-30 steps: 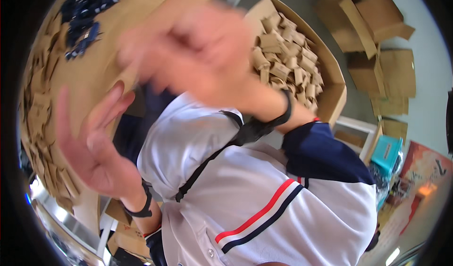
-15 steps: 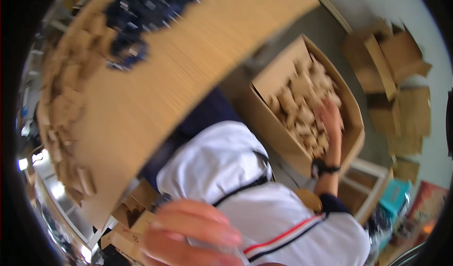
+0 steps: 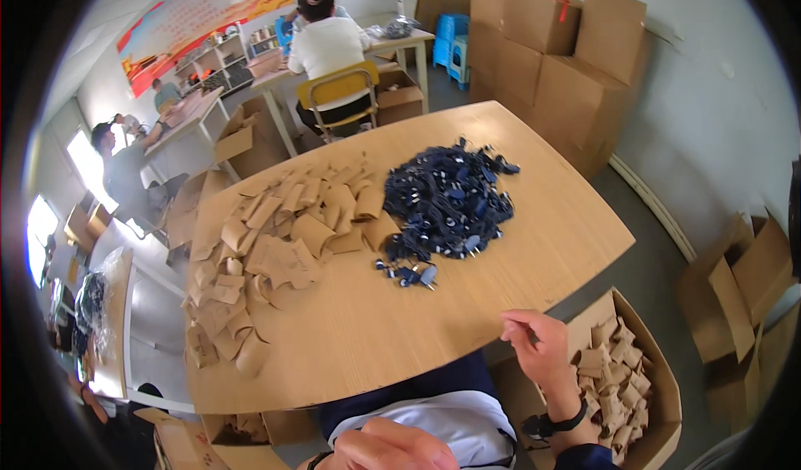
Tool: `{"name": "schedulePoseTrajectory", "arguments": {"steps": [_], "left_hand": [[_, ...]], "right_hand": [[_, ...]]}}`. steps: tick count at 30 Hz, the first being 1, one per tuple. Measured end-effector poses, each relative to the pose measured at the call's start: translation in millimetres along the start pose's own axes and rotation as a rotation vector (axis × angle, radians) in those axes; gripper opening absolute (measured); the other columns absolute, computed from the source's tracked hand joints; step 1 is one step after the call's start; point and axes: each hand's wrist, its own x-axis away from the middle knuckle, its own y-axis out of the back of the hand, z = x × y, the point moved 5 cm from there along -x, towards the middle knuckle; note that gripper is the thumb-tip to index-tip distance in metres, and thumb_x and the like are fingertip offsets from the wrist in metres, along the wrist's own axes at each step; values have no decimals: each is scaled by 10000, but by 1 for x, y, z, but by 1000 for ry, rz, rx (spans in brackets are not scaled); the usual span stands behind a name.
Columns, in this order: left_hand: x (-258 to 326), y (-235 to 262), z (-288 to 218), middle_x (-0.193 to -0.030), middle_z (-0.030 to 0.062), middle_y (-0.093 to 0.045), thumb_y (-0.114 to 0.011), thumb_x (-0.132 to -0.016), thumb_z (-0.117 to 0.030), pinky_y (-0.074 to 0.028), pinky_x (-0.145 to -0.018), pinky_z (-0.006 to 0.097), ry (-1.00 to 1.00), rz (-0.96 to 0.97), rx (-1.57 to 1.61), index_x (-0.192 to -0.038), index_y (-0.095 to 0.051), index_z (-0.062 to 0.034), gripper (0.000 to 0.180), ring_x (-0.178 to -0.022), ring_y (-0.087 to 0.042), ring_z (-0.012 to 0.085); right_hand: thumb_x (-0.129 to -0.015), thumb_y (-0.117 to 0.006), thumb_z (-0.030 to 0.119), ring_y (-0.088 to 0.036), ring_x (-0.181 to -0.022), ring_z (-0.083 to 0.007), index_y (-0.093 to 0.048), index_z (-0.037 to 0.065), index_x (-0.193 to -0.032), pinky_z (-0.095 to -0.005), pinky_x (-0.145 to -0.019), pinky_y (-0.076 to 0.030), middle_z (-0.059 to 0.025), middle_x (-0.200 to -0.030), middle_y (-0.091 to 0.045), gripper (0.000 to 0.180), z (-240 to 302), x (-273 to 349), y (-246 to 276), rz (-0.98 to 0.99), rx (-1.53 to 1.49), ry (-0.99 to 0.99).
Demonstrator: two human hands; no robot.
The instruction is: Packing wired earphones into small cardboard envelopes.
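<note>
My right hand (image 3: 538, 346), a dark band on its wrist, is over the table's near right edge, next to an open carton (image 3: 669, 391). Its fingers are curled toward the thumb, with nothing seen in them. Small folded brown cardboard sleeves (image 3: 616, 378) fill that carton. At the lower edge, in front of my body, my left hand (image 3: 392, 447) is closed; its fingertips and anything inside are hidden. On the table lies a pile of dark cables with plugs (image 3: 450, 199), a small cluster of plugs (image 3: 406, 274) at its near side. Loose curved cardboard pieces (image 3: 284, 257) spread to its left.
The wooden table (image 3: 534, 261) ends in a corner at right. Another carton with cardboard pieces (image 3: 238, 432) stands below its near left edge. Large boxes (image 3: 576, 86) are stacked along the back wall, and open cartons (image 3: 743, 282) stand at right. Several people sit or stand at farther tables.
My right hand has come up out of the carton of sleeves to the table's edge. My view has swung up and levelled, showing the whole table and the room. My left hand stays low before my body.
</note>
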Motion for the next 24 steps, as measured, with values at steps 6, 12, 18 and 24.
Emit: {"name": "schedulePoseTrajectory", "arguments": {"steps": [6,12,18,24], "left_hand": [[-5,8,-22,-1207,221,-554,-632,-932,-162,-552,-824,471,19,117,-189,-1194,-637,-88,273,-992,-585,362],[27,0,-19,-1478,278,-383,-573,-967,-326,-399,-1058,514,17,-169,423,-1396,-479,14,556,-1329,-437,432],[-5,6,-20,-1518,268,-313,-523,-984,-395,-312,-1125,526,-321,347,524,-1448,-417,-6,615,-1426,-273,445],[-31,-13,-59,-1338,275,-501,-509,-985,-413,-437,-1023,508,-51,173,240,-1330,-532,-25,519,-1189,-535,446]], "right_hand": [[-879,-653,41,-657,-653,-180,-688,17,-976,-282,-580,-502,-92,-768,-677,106,-3,-36,-63,68,79,78],[-846,-689,92,-651,-675,-256,-684,62,-939,-344,-608,-510,-100,-807,-683,98,-5,-36,-67,21,267,36],[-864,-668,67,-572,-606,-207,-669,28,-923,-321,-578,-460,-96,-773,-642,71,-1,-34,-75,17,297,120],[-871,-660,71,-573,-615,-211,-667,28,-917,-323,-585,-461,-96,-781,-642,63,-1,-28,-70,43,300,102]]}}
